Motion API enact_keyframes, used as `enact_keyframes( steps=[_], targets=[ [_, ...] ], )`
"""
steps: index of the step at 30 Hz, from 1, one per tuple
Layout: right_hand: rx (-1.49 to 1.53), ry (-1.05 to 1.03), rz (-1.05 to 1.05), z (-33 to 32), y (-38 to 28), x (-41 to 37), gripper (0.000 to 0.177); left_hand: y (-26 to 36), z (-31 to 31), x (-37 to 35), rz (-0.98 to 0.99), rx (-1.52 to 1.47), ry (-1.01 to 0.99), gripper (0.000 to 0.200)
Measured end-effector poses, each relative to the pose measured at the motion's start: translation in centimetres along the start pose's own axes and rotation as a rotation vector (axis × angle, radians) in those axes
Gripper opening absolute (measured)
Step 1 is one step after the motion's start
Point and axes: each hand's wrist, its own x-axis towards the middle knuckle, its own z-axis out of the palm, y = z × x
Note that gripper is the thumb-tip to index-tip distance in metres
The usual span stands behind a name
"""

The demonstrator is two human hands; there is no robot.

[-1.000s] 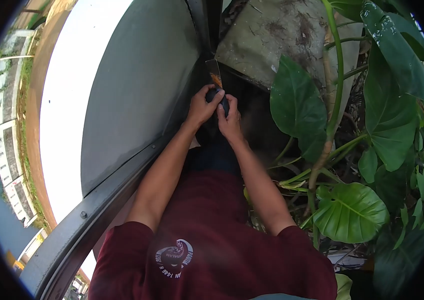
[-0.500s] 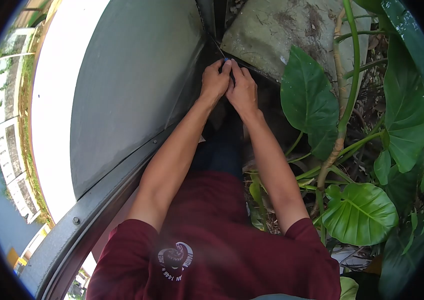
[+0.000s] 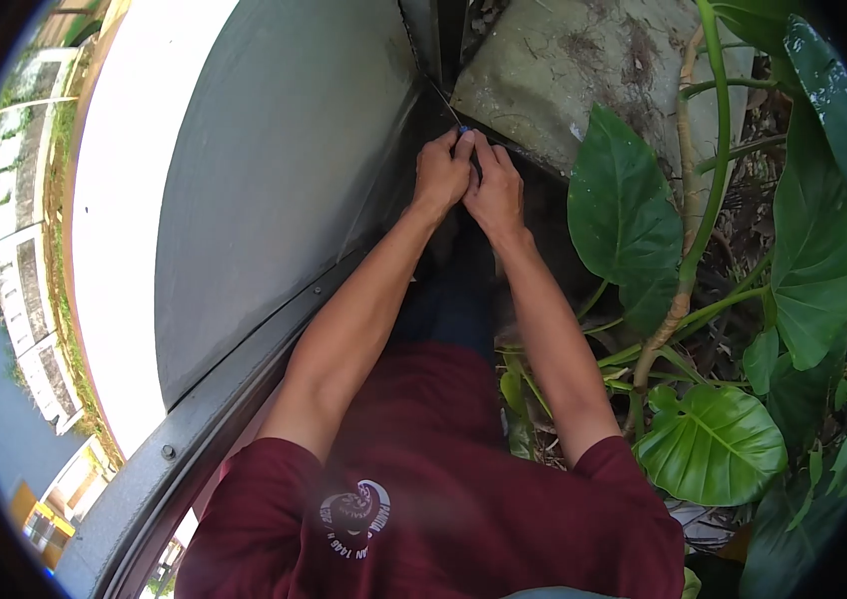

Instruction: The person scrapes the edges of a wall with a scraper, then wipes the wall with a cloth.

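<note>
My left hand (image 3: 441,175) and my right hand (image 3: 495,190) meet at the top centre, thumbs and fingertips pinched together around a small blue item (image 3: 463,130). A thin wire or line (image 3: 447,103) runs from that item up and left toward the corner of the grey panel. Both hands are closed on the blue item, most of which the fingertips hide. Behind the hands is a dark gap between the panel and a stone slab.
The large grey panel (image 3: 274,170) rises on the left, with a bolted metal frame edge (image 3: 134,479) below it. A pale, dirty slab (image 3: 553,75) lies at the top. Big green leaves (image 3: 623,200) and a thick stem (image 3: 688,240) crowd the right side.
The whole view has shifted slightly, so the hands and surroundings appear a little lower and to the right. The grip on the blue item looks the same.
</note>
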Motion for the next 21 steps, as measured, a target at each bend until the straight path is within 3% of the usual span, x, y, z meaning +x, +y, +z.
enact_keyframes(
  steps=[4,7,13,16,18,21],
  targets=[
    [-0.002,-0.019,0.0,0.1,0.7,0.7,0.049,2.1,-1.0,0.6,-0.208,0.03,-0.165,0.038],
    [-0.032,0.021,-0.064,-0.3,1.0,0.0,0.046,-1.4,0.9,0.4,0.138,0.079,0.057,0.037],
    [-0.014,0.027,-0.079,-0.1,1.0,0.6,0.046,1.1,-0.2,0.3,-0.087,0.009,-0.072,0.032],
    [-0.005,0.074,-0.111,-0.8,0.4,-0.1,0.045,1.4,0.1,-0.8,0.103,-0.002,0.05,0.032],
    [-0.014,0.044,-0.086,-0.6,0.0,0.6,0.046,1.3,-0.3,-0.3,0.0,0.003,-0.039,0.032],
    [-0.001,0.039,-0.099,-0.8,-0.1,0.5,0.046,1.2,-0.5,0.2,-0.003,0.01,-0.059,0.032]
  ],
)
